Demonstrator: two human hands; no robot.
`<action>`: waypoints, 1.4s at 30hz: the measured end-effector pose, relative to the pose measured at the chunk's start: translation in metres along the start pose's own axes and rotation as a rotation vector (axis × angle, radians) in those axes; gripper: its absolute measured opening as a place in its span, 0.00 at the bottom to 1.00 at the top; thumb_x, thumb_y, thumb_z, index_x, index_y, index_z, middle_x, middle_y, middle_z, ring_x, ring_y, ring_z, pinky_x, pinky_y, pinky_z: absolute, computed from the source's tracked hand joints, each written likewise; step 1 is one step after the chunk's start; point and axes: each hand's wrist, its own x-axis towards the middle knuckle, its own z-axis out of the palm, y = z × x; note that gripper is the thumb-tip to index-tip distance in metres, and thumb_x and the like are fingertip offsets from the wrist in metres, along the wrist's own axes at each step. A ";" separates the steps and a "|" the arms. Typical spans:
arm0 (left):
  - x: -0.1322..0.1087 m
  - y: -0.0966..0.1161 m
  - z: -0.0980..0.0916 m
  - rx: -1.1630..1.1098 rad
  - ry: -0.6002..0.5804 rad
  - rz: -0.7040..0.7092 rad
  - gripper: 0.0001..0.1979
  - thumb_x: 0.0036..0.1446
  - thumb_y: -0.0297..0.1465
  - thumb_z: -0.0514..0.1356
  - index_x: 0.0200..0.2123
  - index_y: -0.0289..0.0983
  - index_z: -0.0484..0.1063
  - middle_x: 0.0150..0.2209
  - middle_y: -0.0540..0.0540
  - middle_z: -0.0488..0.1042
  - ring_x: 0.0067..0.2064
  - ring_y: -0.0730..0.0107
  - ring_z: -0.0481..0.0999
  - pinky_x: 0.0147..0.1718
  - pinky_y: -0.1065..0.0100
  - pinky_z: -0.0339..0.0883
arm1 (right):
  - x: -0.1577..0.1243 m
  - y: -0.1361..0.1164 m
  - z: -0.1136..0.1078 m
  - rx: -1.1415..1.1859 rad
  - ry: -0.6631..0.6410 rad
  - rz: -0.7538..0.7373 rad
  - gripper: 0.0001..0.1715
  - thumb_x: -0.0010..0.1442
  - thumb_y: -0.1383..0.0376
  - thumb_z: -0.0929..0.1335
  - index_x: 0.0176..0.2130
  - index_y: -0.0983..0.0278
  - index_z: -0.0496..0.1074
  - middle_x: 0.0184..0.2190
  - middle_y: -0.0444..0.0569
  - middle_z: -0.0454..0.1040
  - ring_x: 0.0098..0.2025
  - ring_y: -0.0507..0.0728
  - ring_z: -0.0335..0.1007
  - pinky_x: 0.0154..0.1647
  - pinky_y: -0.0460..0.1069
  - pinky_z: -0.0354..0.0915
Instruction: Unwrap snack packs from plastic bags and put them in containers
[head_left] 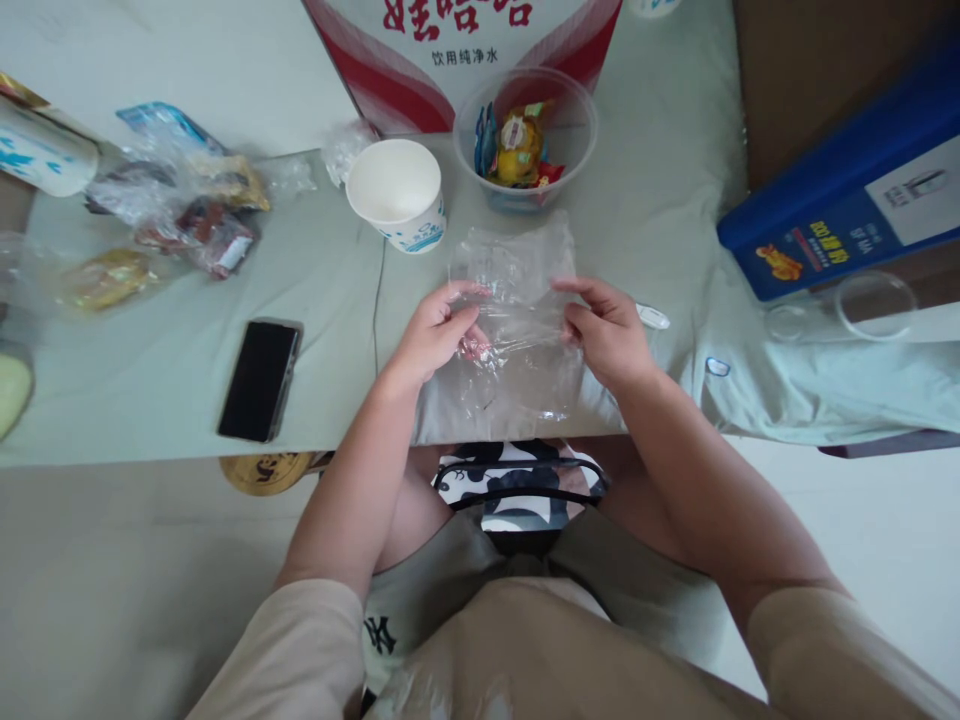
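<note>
A thin clear plastic bag, crinkled and see-through, is stretched between my two hands above the cloth-covered table. My left hand pinches its left side, some fingertips showing through the film. On the opposite side, my right hand grips the bag between thumb and forefinger. Just beyond the bag stands a clear plastic bowl with wrapped snacks in it. A white paper cup with blue print is behind my left hand. Beside my right hand lies a small white object.
A black phone lies left of my arm. Wrapped food packets are piled at the back left. A red-and-white carton stands at the back. On the right are a blue box and a clear plastic cup on its side.
</note>
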 end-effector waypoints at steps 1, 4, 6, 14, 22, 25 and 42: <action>-0.001 -0.001 -0.001 -0.006 -0.010 0.018 0.11 0.62 0.33 0.65 0.48 0.42 0.77 0.21 0.52 0.76 0.20 0.70 0.77 0.21 0.72 0.70 | 0.000 0.001 -0.001 -0.003 0.000 -0.018 0.07 0.57 0.64 0.67 0.36 0.60 0.76 0.47 0.49 0.79 0.22 0.46 0.62 0.22 0.47 0.61; -0.003 -0.002 -0.002 -0.085 -0.049 0.082 0.08 0.59 0.32 0.66 0.42 0.41 0.78 0.24 0.52 0.78 0.22 0.70 0.79 0.23 0.71 0.73 | 0.002 0.003 -0.004 -0.012 0.002 -0.095 0.08 0.55 0.65 0.66 0.24 0.61 0.67 0.45 0.50 0.78 0.25 0.47 0.63 0.23 0.48 0.61; -0.003 -0.002 -0.002 -0.141 -0.059 0.121 0.03 0.56 0.30 0.66 0.35 0.40 0.77 0.26 0.50 0.79 0.25 0.70 0.80 0.27 0.69 0.77 | 0.004 0.007 -0.006 -0.071 0.011 -0.166 0.11 0.56 0.65 0.65 0.23 0.60 0.64 0.40 0.51 0.77 0.30 0.52 0.69 0.25 0.48 0.62; 0.002 0.002 -0.003 -0.207 -0.071 0.114 0.12 0.58 0.34 0.59 0.25 0.37 0.76 0.29 0.43 0.81 0.29 0.64 0.82 0.36 0.59 0.80 | 0.006 0.014 -0.008 -0.228 0.058 -0.269 0.11 0.60 0.67 0.63 0.26 0.59 0.66 0.36 0.52 0.76 0.48 0.60 0.76 0.37 0.52 0.71; 0.014 -0.016 -0.012 -0.085 -0.034 0.169 0.34 0.65 0.60 0.51 0.31 0.37 0.80 0.30 0.41 0.82 0.33 0.58 0.83 0.32 0.62 0.76 | 0.002 0.007 -0.012 -0.140 -0.067 -0.348 0.13 0.55 0.69 0.70 0.41 0.56 0.78 0.55 0.49 0.77 0.63 0.64 0.71 0.59 0.60 0.72; 0.015 -0.020 -0.013 -0.038 -0.006 0.232 0.32 0.63 0.61 0.57 0.28 0.37 0.80 0.28 0.42 0.81 0.34 0.59 0.83 0.32 0.63 0.75 | 0.000 0.008 -0.012 -0.184 -0.098 -0.412 0.07 0.57 0.66 0.73 0.28 0.60 0.74 0.55 0.51 0.75 0.59 0.65 0.74 0.57 0.61 0.73; 0.020 -0.018 -0.017 -0.091 -0.098 0.400 0.16 0.39 0.24 0.69 0.35 0.38 0.73 0.42 0.49 0.79 0.40 0.71 0.80 0.36 0.72 0.73 | 0.005 0.024 -0.012 0.028 -0.028 -0.237 0.31 0.70 0.38 0.61 0.65 0.46 0.63 0.68 0.52 0.68 0.59 0.66 0.78 0.51 0.61 0.77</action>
